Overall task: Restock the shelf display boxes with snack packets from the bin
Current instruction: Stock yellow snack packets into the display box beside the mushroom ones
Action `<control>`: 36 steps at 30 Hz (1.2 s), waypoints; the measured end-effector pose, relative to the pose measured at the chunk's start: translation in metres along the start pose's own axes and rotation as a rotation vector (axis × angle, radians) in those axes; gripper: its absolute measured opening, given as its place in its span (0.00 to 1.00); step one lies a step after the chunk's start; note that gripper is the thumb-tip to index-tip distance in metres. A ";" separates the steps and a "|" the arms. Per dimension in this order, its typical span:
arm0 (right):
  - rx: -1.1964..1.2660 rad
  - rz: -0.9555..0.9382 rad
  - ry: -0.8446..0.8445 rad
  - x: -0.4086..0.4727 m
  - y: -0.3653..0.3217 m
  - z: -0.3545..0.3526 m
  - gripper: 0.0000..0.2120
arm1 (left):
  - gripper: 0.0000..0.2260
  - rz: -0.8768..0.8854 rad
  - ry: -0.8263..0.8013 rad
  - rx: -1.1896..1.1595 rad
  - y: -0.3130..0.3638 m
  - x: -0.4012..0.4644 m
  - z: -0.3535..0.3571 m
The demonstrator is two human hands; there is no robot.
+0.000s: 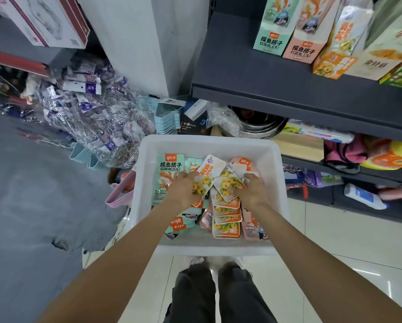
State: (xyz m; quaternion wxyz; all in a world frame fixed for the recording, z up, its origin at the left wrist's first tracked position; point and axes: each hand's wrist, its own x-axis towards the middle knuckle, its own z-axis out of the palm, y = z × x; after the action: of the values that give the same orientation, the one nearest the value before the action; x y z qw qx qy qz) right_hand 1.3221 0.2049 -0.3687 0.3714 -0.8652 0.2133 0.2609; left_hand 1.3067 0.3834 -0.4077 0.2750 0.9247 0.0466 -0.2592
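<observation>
White plastic bin [209, 145] sits low centre; inside it my left hand [183, 190] and right hand [253, 191] each pinch orange-and-white snack packets [225, 215]. Upper right, display boxes [286, 38] stand on the dark shelf [253, 75].

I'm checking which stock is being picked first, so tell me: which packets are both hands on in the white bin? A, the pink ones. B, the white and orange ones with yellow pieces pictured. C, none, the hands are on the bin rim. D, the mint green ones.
B: the left hand and right hand both hold white and orange packets, fanned out at the middle of the white bin.
</observation>
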 end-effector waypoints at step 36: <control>0.883 -0.227 0.085 0.002 -0.021 -0.199 0.05 | 0.06 0.042 0.137 -0.934 0.238 0.000 -0.083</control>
State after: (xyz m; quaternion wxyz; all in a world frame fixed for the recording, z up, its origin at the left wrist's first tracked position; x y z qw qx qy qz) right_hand 1.3940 0.0675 -0.2422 0.7218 -0.6519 0.2228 0.0668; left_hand 1.3988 0.2270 -0.2327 0.6629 0.7178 0.1573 -0.1432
